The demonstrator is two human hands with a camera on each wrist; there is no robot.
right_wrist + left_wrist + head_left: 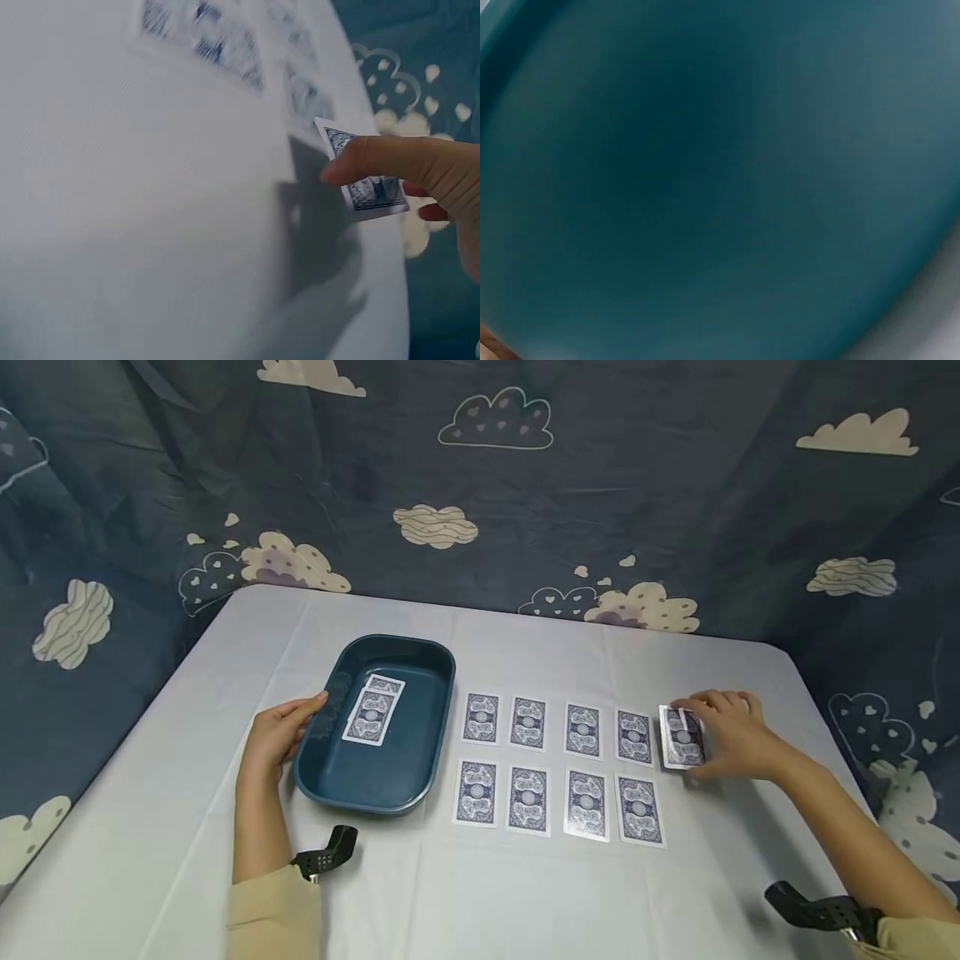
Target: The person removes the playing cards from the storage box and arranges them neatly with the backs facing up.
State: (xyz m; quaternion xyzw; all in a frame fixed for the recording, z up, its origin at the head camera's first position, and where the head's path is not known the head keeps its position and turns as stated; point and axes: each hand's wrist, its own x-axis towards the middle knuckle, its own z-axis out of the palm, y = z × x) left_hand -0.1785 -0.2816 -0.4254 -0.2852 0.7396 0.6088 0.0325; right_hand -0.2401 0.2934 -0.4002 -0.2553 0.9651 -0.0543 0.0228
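My right hand (735, 739) pinches a playing card (682, 737) between thumb and fingers, its blue patterned back facing up. In the right wrist view the card (375, 196) is held off the white cloth, with the thumb across its back. At the left, my left hand (279, 735) grips the left rim of a dark teal tray (408, 768); some of its fingers are hidden. Inside the tray lie overlapping playing cards (370, 718), backs up. The tray's blurred surface (720, 180) fills most of the left wrist view.
Several face-down playing cards (582, 729) lie in two rows on the white-covered table (547, 902), between the tray and my right hand. A dark curtain (600, 485) with cloud prints hangs behind the table's far edge.
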